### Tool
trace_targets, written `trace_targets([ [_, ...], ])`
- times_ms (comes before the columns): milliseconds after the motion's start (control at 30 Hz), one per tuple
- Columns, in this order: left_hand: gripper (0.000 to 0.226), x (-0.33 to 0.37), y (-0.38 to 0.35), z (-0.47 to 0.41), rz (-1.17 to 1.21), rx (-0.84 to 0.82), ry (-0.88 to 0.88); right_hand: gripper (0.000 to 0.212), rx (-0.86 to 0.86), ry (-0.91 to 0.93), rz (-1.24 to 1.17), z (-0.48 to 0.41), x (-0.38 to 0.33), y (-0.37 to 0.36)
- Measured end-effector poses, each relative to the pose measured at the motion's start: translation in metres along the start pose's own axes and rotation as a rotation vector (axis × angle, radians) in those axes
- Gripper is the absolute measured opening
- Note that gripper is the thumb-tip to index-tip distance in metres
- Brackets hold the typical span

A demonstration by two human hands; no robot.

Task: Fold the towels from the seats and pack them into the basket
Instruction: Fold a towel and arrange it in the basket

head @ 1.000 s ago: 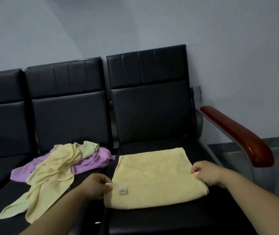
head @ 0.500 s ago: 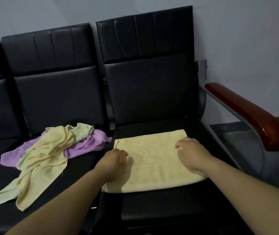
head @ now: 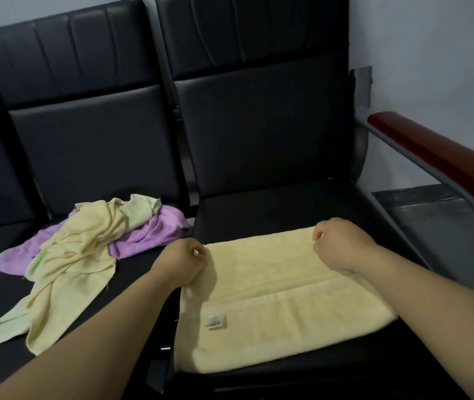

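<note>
Both hands have advanced from mid-towel to its 12 o'clock edge. My left hand [head: 183,262] pinches the yellow towel [head: 273,307], flat on the end seat [head: 273,209], at 10 o'clock. My right hand [head: 341,246] lies curled at 1 o'clock; I cannot tell its grip. Hazard, as I judge it: an uneven pull skews the fold. Count: one flat towel, three loose in the pile [head: 85,243] at 9 o'clock; no basket visible.
</note>
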State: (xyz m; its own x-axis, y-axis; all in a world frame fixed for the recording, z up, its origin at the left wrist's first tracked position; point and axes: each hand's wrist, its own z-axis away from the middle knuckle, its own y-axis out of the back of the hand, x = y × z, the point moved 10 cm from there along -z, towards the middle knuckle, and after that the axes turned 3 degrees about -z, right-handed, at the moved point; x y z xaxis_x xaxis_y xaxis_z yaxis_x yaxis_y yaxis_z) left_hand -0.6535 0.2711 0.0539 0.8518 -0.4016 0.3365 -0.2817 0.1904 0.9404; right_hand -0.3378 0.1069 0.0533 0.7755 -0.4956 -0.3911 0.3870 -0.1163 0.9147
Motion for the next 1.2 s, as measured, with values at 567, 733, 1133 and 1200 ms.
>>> trace_targets([
  [567, 0.022, -0.065, -0.025, -0.046, 1.227, 0.092, 0.523, 0.056, -0.025, -0.096, -0.043, -0.017, 0.013, -0.02],
  [733, 0.019, -0.077, -0.025, -0.045, 0.994, 0.223, 0.499, 0.055, -0.031, -0.103, -0.038, -0.018, 0.014, -0.022],
  [1133, 0.007, -0.042, -0.017, -0.058, 0.405, 0.139, 0.193, 0.029, 0.135, -0.208, -0.419, -0.051, 0.056, 0.008],
  [1200, 0.007, -0.04, -0.015, -0.055, 0.528, 0.166, 0.21, 0.025, 0.105, -0.21, -0.431, -0.056, 0.053, 0.005],
])
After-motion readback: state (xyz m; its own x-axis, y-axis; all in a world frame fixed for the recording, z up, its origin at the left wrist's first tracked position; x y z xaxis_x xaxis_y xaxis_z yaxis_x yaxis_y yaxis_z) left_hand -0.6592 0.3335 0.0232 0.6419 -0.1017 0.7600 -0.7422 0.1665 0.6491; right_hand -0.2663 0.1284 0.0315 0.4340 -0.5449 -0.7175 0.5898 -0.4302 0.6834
